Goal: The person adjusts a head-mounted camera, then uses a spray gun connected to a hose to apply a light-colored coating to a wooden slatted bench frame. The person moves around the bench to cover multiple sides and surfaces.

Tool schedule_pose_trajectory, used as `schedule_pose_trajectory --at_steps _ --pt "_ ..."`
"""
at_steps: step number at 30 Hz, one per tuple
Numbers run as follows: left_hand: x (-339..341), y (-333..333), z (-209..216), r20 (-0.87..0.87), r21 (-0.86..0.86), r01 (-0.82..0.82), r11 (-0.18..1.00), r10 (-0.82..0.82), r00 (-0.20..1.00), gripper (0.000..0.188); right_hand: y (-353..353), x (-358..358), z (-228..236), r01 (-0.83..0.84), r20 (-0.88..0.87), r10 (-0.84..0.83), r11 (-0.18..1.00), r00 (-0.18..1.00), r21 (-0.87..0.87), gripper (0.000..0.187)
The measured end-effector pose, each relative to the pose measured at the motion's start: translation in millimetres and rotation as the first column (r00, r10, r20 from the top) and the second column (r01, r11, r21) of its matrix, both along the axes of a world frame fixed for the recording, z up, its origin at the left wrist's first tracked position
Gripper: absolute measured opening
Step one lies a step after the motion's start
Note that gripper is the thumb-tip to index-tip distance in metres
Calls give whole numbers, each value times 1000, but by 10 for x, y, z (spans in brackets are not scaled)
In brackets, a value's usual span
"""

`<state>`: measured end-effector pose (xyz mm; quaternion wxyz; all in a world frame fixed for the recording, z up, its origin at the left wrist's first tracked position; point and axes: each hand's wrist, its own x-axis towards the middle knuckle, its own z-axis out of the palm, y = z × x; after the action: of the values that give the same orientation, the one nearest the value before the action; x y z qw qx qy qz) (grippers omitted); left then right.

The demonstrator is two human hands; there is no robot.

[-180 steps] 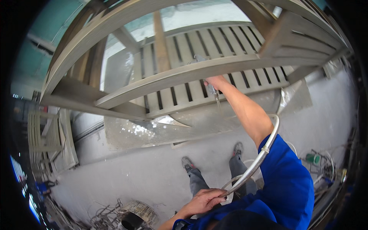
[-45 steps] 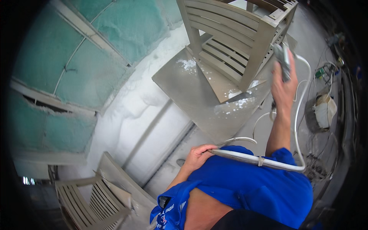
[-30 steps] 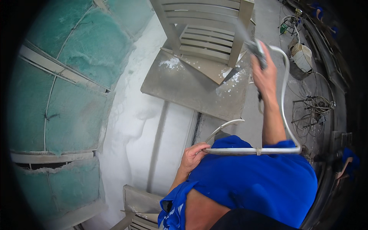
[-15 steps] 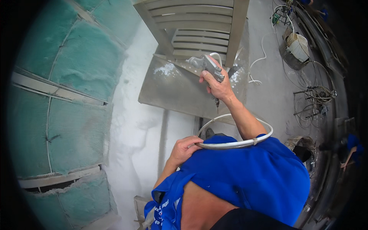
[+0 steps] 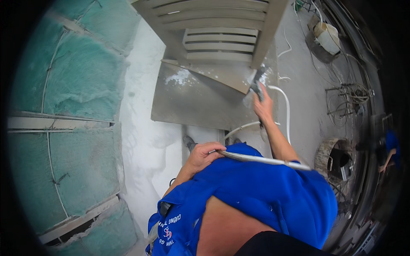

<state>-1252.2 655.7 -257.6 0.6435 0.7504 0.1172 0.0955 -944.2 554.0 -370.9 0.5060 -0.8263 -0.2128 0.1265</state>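
Observation:
My right hand point(image 5: 264, 107) is wrapped round a spray gun point(image 5: 258, 80), which is partly smeared by motion at the lower right corner of a slatted wooden chair point(image 5: 220, 67). My left hand point(image 5: 203, 158) pinches a pale hose point(image 5: 256, 158) near my waist. The hose runs across my front to my right forearm, and a white length curves up beside the gun. The grey-beige chair stands on a flat board point(image 5: 188, 102) spotted with white. Its tall slatted part rises toward the top edge.
Green filter sheets point(image 5: 81, 77) in pale frames line the left, beside a white-coated floor strip point(image 5: 139, 98). At right are a bucket point(image 5: 325, 40), coiled hoses point(image 5: 352, 96) and a crusted round container point(image 5: 326, 158). Another person's blue sleeve point(image 5: 391, 141) shows at the far right.
My right hand has moved the spray gun right and downward, from the chair's middle to its right corner. The hose loop has shifted; my left hand keeps its hold.

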Motion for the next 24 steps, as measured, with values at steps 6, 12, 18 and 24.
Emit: schedule_pose_trajectory --at_steps 6,12,18,24 --pt "-95 1138 -386 0 -51 219 974 -220 976 28 342 -404 -136 121 -92 -132 986 987 -116 61" --pt "-144 2382 -521 169 109 480 870 -493 854 23 1263 -1349 170 -91 -321 8 965 947 -245 60" --pt "-131 3033 -967 183 129 594 794 -608 772 19 1962 -1762 785 -241 -320 84 837 944 -491 61" --pt "35 2969 -1455 225 123 665 736 -674 704 21 2462 -1845 1217 -229 -240 86 704 967 -672 59"
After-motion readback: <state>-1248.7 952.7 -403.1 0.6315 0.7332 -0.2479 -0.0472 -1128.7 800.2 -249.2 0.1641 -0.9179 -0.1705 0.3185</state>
